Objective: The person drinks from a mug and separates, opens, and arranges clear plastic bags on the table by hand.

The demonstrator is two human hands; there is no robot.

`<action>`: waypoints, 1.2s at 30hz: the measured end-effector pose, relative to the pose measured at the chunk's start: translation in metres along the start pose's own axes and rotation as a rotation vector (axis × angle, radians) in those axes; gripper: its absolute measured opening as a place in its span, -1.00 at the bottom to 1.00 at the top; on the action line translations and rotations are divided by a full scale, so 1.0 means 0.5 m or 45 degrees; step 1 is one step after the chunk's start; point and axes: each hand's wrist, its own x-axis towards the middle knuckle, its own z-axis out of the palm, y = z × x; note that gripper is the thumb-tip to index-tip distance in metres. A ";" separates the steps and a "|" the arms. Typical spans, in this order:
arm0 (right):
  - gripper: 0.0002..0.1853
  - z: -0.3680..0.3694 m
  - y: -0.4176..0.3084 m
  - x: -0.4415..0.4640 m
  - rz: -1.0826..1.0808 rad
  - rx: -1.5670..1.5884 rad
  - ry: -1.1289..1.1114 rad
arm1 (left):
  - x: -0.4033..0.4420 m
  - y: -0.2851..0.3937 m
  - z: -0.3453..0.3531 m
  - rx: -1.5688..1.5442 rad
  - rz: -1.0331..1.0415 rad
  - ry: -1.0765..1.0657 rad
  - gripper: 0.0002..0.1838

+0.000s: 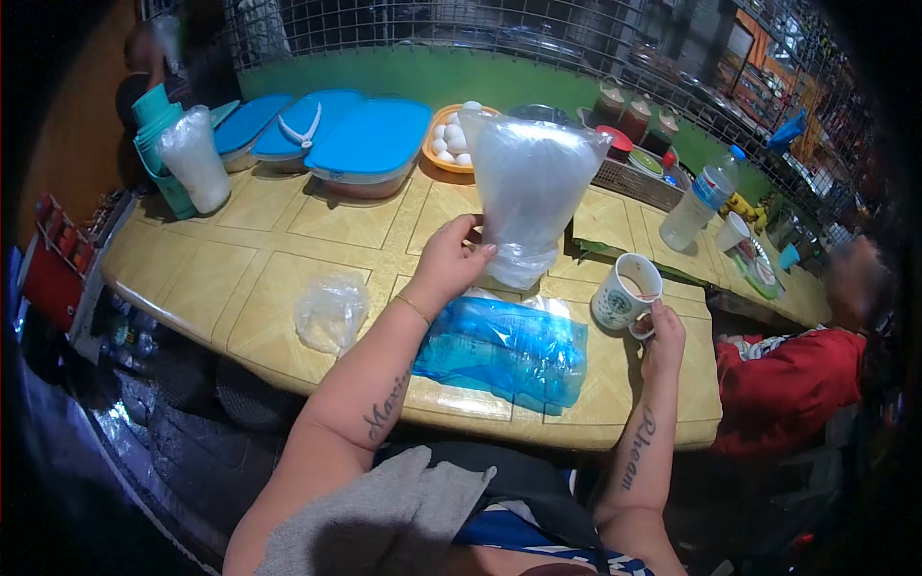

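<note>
Near the middle of the table, my left hand (pixel 451 254) is closed on the lower left side of a clear plastic bag (pixel 538 182) that stands upright. My right hand (pixel 663 336) grips the handle of a white mug (pixel 624 293) with a green logo and a brown drink inside. Between my forearms lies a flat blue plastic package (pixel 504 353). A crumpled clear bag (pixel 331 312) rests left of my left forearm.
Blue-lidded containers (pixel 370 136), an orange bowl of eggs (pixel 451 139) and a teal pitcher (pixel 163 134) line the back. A water bottle (pixel 701 202) stands at right, beyond the mug. A person in red (pixel 792 389) is at the far right.
</note>
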 end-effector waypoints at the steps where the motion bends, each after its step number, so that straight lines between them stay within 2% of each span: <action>1: -0.69 0.003 0.000 0.001 0.001 0.007 -0.003 | 0.000 0.002 0.001 0.002 -0.011 -0.002 -0.50; 13: -0.71 -0.004 0.001 0.004 0.001 -0.087 -0.028 | -0.001 0.010 0.009 0.064 -0.069 -0.059 -0.46; 15: -0.72 0.004 -0.019 -0.009 -0.025 -0.246 0.026 | 0.014 -0.024 0.012 0.061 -0.036 -0.042 -0.47; 17: -0.72 0.024 -0.029 -0.023 -0.008 -0.128 0.054 | 0.017 -0.048 0.022 0.042 0.044 0.022 -0.47; 18: -0.70 0.010 -0.018 -0.010 -0.053 -0.185 -0.016 | 0.013 -0.042 0.017 0.070 0.051 -0.010 -0.47; 21: -0.68 -0.021 0.030 0.026 -0.049 -0.005 -0.064 | 0.007 -0.037 0.009 0.059 0.045 -0.010 -0.45; 24: -0.68 0.002 0.004 0.003 -0.030 -0.017 0.002 | -0.007 0.013 -0.006 0.088 -0.035 -0.034 -0.44; 36: -0.67 0.001 0.006 0.004 -0.060 -0.046 -0.016 | -0.002 -0.003 0.001 0.084 0.000 -0.021 -0.44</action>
